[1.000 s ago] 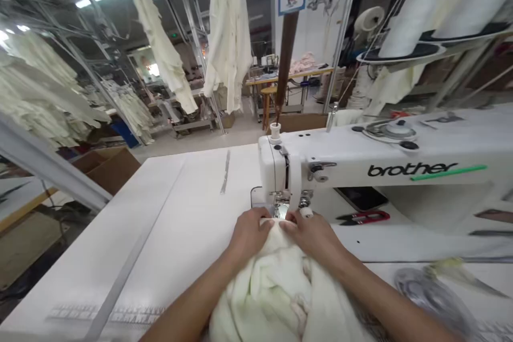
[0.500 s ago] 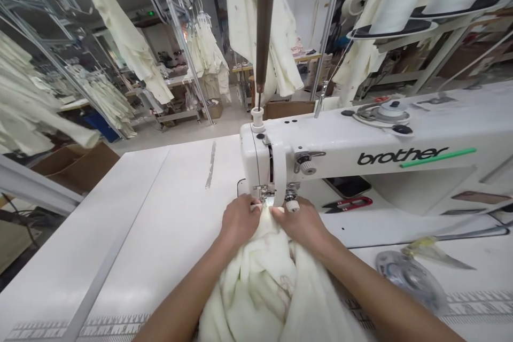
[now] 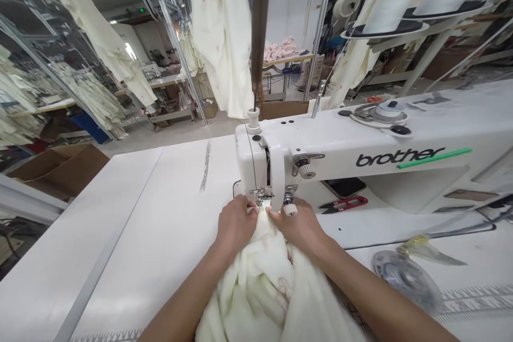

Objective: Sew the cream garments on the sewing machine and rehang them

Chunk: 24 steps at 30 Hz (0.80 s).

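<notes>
A bunched cream fabric (image 3: 264,283) lies on the white table (image 3: 152,224) between my forearms. Its front edge reaches the presser foot (image 3: 262,197) of a white Brother sewing machine (image 3: 360,155). My left hand (image 3: 234,224) pinches the fabric's edge just left of the foot, fingers closed. My right hand (image 3: 298,224) holds the fabric just right of the foot, fingers pressed together, beside a small white knob (image 3: 290,210).
Red thread snips (image 3: 342,204) lie under the machine arm. A clear round disc (image 3: 404,278) and a yellowish strip (image 3: 428,251) lie at the right. Thread cones (image 3: 401,5) stand above the machine. Cream garments (image 3: 220,32) hang from racks behind. A cardboard box (image 3: 56,168) sits left.
My view has shifted closer and slightly down toward the machine. Both hands stay on the fabric at the presser foot, moved a little to the left in the picture.
</notes>
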Each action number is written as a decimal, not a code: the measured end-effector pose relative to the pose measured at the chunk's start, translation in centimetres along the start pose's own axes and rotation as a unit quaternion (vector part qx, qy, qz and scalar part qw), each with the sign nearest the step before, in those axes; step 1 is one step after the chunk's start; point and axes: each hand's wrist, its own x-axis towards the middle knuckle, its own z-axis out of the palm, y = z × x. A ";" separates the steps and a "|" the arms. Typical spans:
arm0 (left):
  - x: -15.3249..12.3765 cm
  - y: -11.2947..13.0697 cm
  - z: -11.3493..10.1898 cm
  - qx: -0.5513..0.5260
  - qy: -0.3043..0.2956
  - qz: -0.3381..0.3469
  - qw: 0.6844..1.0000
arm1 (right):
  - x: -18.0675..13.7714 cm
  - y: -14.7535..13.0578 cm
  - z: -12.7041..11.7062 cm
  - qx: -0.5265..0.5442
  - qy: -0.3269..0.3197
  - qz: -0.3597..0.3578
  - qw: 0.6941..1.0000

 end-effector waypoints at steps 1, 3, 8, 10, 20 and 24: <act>0.0 0.0 0.0 0.001 0.002 0.002 1.000 | 0.0 0.0 0.1 -0.001 0.003 -0.002 1.000; 0.1 -0.1 0.1 0.002 0.005 0.002 1.000 | 0.1 0.0 0.2 -0.004 0.008 -0.007 1.000; 0.3 -0.4 0.4 0.005 0.019 0.013 1.000 | 0.1 0.0 0.2 -0.012 0.014 -0.014 1.000; 0.3 -0.5 0.5 0.003 0.023 0.016 1.000 | 0.2 0.1 0.3 -0.015 0.013 -0.012 1.000; 1.0 -0.6 1.0 0.004 0.036 -0.001 0.999 | 0.4 -0.2 0.3 -0.031 -0.001 -0.004 1.000; 1.2 -0.7 1.2 0.006 0.040 -0.005 0.999 | 0.4 -0.3 0.4 -0.044 -0.002 -0.004 0.999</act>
